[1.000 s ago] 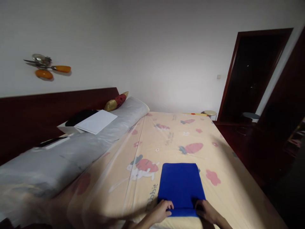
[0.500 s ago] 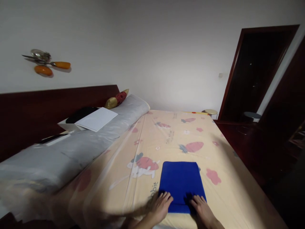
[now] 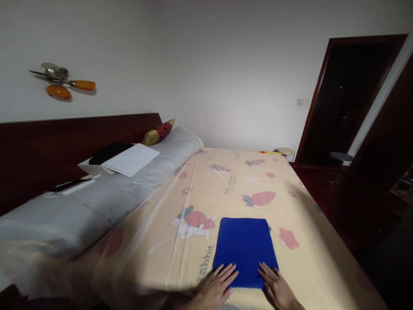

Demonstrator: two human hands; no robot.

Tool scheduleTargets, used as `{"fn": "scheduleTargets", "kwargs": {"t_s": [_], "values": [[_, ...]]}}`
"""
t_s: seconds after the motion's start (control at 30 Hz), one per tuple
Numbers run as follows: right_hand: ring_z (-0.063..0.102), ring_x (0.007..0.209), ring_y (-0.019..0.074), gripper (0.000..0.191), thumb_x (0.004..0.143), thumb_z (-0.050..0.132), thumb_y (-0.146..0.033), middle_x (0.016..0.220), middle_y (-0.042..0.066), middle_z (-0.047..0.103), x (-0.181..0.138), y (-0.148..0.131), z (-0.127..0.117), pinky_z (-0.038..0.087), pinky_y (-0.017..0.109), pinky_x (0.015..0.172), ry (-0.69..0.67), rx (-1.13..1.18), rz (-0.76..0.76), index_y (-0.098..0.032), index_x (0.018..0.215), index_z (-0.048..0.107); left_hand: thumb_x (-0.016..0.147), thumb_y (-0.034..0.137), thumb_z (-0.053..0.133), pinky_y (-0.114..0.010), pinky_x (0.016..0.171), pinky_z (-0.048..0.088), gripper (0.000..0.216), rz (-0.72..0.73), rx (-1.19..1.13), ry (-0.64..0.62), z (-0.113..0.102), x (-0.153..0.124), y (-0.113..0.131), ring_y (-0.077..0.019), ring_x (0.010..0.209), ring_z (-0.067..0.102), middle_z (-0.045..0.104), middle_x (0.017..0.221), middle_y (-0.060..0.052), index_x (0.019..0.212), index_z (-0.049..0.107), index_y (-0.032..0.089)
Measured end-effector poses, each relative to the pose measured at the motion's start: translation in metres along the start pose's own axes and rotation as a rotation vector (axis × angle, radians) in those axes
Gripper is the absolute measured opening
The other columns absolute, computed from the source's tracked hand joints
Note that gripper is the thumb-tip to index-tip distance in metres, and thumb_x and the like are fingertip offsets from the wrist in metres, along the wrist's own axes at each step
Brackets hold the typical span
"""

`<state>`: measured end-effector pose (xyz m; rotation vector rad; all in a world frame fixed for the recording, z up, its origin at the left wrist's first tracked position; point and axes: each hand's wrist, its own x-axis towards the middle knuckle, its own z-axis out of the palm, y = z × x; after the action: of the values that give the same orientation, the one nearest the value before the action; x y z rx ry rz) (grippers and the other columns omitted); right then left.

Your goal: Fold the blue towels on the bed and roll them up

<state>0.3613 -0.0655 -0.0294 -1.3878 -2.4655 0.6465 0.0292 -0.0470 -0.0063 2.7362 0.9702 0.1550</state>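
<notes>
A flat blue rectangular piece (image 3: 244,245), which looks like folded cloth or a thin mat, lies on the bed near me. My left hand (image 3: 220,284) rests palm down on its near left corner, fingers stretched out. On the near right corner lies my right hand (image 3: 275,282), also flat with its fingers extended. Neither hand grips anything. The palms hide the two near corners of the blue piece. Under it spreads a cream bedsheet (image 3: 238,189) printed with pink carrots, rabbits and flowers.
Along the left runs a grey bolster-like roll (image 3: 122,193) against the dark headboard (image 3: 64,137). On it sit an open white box (image 3: 97,168), its white lid (image 3: 132,159) and a red-gold cushion (image 3: 158,132). Stools (image 3: 285,151) stand beyond the bed near a dark doorway (image 3: 361,99).
Both hands have flattened and spread their fingers on the near corners. A crease near the front edge of the blue piece has smoothed out.
</notes>
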Motion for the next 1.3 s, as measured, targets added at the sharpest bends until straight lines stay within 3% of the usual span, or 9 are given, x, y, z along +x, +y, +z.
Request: {"fn": "scheduleTargets", "kwargs": {"t_s": [0.13, 0.3, 0.43, 0.6, 0.8, 0.9, 1.03, 1.2, 1.3], "values": [[0.025, 0.143, 0.0259, 0.053, 0.097, 0.031, -0.048, 0.155, 0.004, 0.028, -0.007, 0.008, -0.007, 0.024, 0.053, 0.116, 0.063, -0.057, 0.115, -0.032, 0.147, 0.031, 0.097, 0.034, 0.043, -0.045, 0.118, 0.024, 0.066, -0.138, 0.071, 0.061, -0.012, -0.014, -0.015, -0.0207, 0.143, 0.027, 0.022, 0.158, 0.003, 0.151, 0.004, 0.038], [0.025, 0.143, 0.0286, 0.053, 0.094, 0.038, -0.039, 0.155, 0.008, 0.026, 0.007, -0.008, -0.002, 0.025, 0.054, 0.115, 0.08, -0.136, 0.172, -0.023, 0.144, 0.039, 0.094, 0.017, 0.04, -0.048, 0.118, 0.023, 0.067, -0.155, 0.077, 0.056, -0.002, 0.0, -0.011, -0.023, 0.143, 0.025, 0.024, 0.157, 0.0, 0.151, 0.009, 0.034], [0.026, 0.143, 0.0254, 0.051, 0.095, 0.036, -0.036, 0.156, 0.002, 0.024, 0.016, -0.034, -0.005, 0.027, 0.052, 0.114, -0.006, -0.014, 0.006, -0.035, 0.146, 0.032, 0.086, 0.006, 0.04, -0.04, 0.118, 0.027, 0.078, -0.011, -0.013, 0.008, 0.015, 0.024, 0.013, -0.0193, 0.143, 0.027, 0.024, 0.157, 0.002, 0.152, 0.007, 0.033], [0.025, 0.143, 0.0257, 0.056, 0.095, 0.033, -0.054, 0.156, 0.003, 0.023, 0.012, -0.04, -0.001, 0.025, 0.055, 0.115, -0.106, 0.069, -0.098, -0.039, 0.148, 0.021, 0.095, 0.027, 0.043, -0.04, 0.119, 0.024, 0.073, 0.033, -0.07, 0.0, 0.02, 0.028, 0.028, -0.0202, 0.144, 0.022, 0.015, 0.159, 0.002, 0.152, -0.002, 0.032], [0.024, 0.143, 0.0256, 0.057, 0.096, 0.026, -0.055, 0.155, 0.006, 0.027, 0.004, -0.003, 0.008, 0.026, 0.054, 0.114, 0.12, -0.067, 0.234, -0.03, 0.146, 0.031, 0.096, 0.034, 0.044, -0.046, 0.116, 0.025, 0.066, -0.168, 0.028, 0.067, 0.004, 0.006, -0.008, -0.0215, 0.143, 0.028, 0.024, 0.157, 0.002, 0.15, 0.007, 0.039], [0.026, 0.142, 0.0243, 0.054, 0.097, 0.027, -0.053, 0.154, 0.004, 0.031, 0.001, 0.013, 0.007, 0.03, 0.052, 0.113, 0.19, -0.126, 0.273, -0.031, 0.146, 0.033, 0.097, 0.036, 0.042, -0.047, 0.116, 0.023, 0.059, -0.292, 0.091, 0.135, -0.002, -0.007, -0.027, -0.0227, 0.142, 0.029, 0.026, 0.157, 0.001, 0.149, 0.015, 0.04], [0.027, 0.142, 0.025, 0.054, 0.096, 0.028, -0.055, 0.153, 0.004, 0.034, 0.002, 0.015, 0.005, 0.03, 0.052, 0.113, 0.206, -0.157, 0.294, -0.031, 0.144, 0.037, 0.097, 0.033, 0.041, -0.048, 0.115, 0.024, 0.056, -0.336, 0.129, 0.15, -0.005, -0.013, -0.035, -0.0243, 0.142, 0.029, 0.027, 0.156, 0.0, 0.149, 0.021, 0.038], [0.028, 0.142, 0.0261, 0.053, 0.096, 0.028, -0.055, 0.154, 0.005, 0.032, 0.008, -0.004, -0.006, 0.029, 0.054, 0.113, 0.181, -0.092, 0.246, -0.032, 0.143, 0.04, 0.09, 0.011, 0.038, -0.045, 0.116, 0.026, 0.069, -0.239, 0.057, 0.108, -0.006, 0.006, -0.016, -0.02, 0.142, 0.028, 0.028, 0.156, 0.002, 0.151, 0.015, 0.035], [0.028, 0.142, 0.0248, 0.051, 0.096, 0.028, -0.055, 0.154, 0.001, 0.031, 0.011, -0.021, -0.013, 0.027, 0.055, 0.114, 0.071, 0.02, 0.128, -0.039, 0.144, 0.033, 0.092, 0.013, 0.036, -0.041, 0.117, 0.027, 0.069, -0.132, -0.026, 0.091, -0.003, 0.023, 0.008, -0.0176, 0.143, 0.027, 0.024, 0.158, 0.004, 0.152, 0.009, 0.035]]}}
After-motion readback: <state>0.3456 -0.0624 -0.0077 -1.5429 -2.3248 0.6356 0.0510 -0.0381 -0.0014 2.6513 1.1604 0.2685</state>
